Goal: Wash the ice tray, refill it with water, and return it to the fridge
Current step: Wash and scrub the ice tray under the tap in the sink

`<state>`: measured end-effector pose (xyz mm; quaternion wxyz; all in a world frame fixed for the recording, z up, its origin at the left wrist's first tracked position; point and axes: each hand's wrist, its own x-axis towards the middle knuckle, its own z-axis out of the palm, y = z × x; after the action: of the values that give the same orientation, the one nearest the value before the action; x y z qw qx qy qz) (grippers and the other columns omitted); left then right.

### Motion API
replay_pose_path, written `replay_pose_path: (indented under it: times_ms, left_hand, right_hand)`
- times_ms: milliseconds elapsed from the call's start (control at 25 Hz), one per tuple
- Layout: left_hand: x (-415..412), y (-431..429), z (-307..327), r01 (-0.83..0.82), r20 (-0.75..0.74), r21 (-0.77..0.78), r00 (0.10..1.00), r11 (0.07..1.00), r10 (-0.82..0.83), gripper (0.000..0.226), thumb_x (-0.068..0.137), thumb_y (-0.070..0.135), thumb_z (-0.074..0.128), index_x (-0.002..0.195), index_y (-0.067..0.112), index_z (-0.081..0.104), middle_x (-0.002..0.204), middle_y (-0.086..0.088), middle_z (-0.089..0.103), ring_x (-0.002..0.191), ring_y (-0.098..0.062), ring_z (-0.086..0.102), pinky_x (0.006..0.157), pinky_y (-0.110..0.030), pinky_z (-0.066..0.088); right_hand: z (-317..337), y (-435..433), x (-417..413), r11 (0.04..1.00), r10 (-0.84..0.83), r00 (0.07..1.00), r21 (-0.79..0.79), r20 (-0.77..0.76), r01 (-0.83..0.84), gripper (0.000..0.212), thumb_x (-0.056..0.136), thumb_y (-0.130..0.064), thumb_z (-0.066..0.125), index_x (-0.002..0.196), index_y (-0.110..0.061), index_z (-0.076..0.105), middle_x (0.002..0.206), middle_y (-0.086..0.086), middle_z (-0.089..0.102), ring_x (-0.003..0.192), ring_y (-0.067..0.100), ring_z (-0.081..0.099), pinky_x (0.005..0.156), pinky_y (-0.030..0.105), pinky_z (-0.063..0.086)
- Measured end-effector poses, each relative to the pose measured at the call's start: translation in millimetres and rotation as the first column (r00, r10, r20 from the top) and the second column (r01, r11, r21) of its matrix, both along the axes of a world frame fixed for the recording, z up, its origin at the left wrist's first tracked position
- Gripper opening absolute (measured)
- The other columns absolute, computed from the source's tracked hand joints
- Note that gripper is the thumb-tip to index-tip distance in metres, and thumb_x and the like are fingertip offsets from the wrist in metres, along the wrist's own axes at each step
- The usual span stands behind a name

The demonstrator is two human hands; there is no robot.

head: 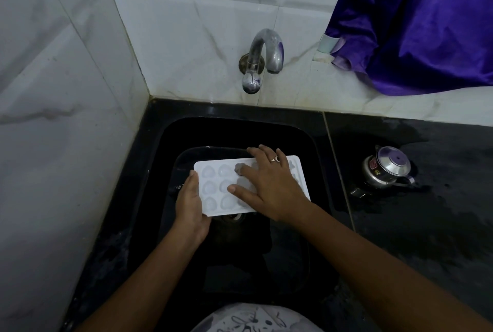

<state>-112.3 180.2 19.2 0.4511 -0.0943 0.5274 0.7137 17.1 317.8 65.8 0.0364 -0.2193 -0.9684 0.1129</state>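
The ice tray [213, 193] is held level in the black sink [160, 145], below and in front of the tap [264, 57] (no water visible running). The left hand [189, 206] clamps the tray's short edge, fingers pressed together beneath and thumb on the rim, likely to steady it. The right hand [266, 187] lies flat on top, fingers spread over the cups, apparently rubbing them clean; washing step, refill pending.

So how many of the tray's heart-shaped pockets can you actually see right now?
About 8 show clearly on the ice tray, in three rows at its left end beside the left hand. More are probably hidden under the right hand, which lies flat over the middle and right.
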Motion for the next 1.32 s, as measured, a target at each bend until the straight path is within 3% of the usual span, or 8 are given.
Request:
replay_pose_path:
  times_ms: [160,320,720,1000,1160,1320]
  left_hand:
    - [2,-1,-2,0.039,-0.006,0.013,0.999,0.999,-0.039,0.061,0.109,0.055,0.040,0.140,0.007,0.063,0.130,-0.021,0.072,0.120,-0.044,0.069,0.105,-0.065,0.052]
    - [0,-1,-1,0.023,-0.023,-0.002,0.999,1.000,-0.023,0.059,0.109,0.054,0.040,0.138,0.008,0.065,0.128,-0.020,0.074,0.118,-0.044,0.071,0.102,-0.064,0.054]
    - [0,-2,0,0.034,-0.040,-0.008,0.999,0.999,-0.034,0.059,0.109,0.053,0.043,0.139,0.007,0.064,0.129,-0.021,0.073,0.119,-0.045,0.070,0.103,-0.064,0.054]
    - [0,-2,0,0.019,-0.030,-0.019,0.999,1.000,-0.020,0.059,0.110,0.053,0.040,0.138,0.006,0.064,0.129,-0.022,0.073,0.118,-0.045,0.070,0.098,-0.060,0.057]
    - [5,1,3,0.051,-0.017,-0.014,0.999,0.999,-0.051,0.059,0.108,0.054,0.043,0.137,0.007,0.066,0.129,-0.024,0.072,0.120,-0.046,0.069,0.106,-0.065,0.051]
    - [6,2,4,0.063,-0.018,-0.007,0.998,0.998,-0.063,0.059,0.106,0.054,0.045,0.134,0.007,0.068,0.128,-0.024,0.073,0.120,-0.045,0.069,0.109,-0.064,0.049]
  right_hand:
    - [2,1,-2,0.997,-0.071,0.997,-0.008,-0.015,0.071,0.061,0.099,-0.073,0.028,0.125,-0.035,0.069,0.160,0.010,0.040,0.153,0.032,0.025,0.124,0.062,0.009]
    - [0,-1,2,1.000,-0.011,1.000,0.009,-0.006,0.011,0.063,0.098,-0.075,0.028,0.129,-0.035,0.065,0.160,0.010,0.040,0.153,0.032,0.025,0.124,0.063,0.007]
    - [2,-1,-2,0.997,-0.077,0.997,0.006,-0.010,0.077,0.062,0.098,-0.074,0.027,0.122,-0.036,0.070,0.160,0.010,0.041,0.152,0.033,0.027,0.124,0.064,0.008]
    - [3,-2,-1,0.998,-0.058,0.997,0.021,-0.046,0.059,0.065,0.099,-0.074,0.028,0.130,-0.030,0.065,0.159,0.011,0.041,0.152,0.032,0.028,0.124,0.063,0.013]
    - [5,-13,-12,0.999,0.037,0.999,0.001,-0.017,-0.037,0.060,0.101,-0.072,0.031,0.129,-0.031,0.065,0.160,0.010,0.040,0.152,0.031,0.026,0.125,0.059,0.009]
    - [4,-14,-18,1.000,0.010,1.000,0.015,-0.021,-0.010,0.061,0.101,-0.070,0.028,0.120,-0.032,0.071,0.160,0.011,0.041,0.153,0.032,0.026,0.124,0.063,0.011]
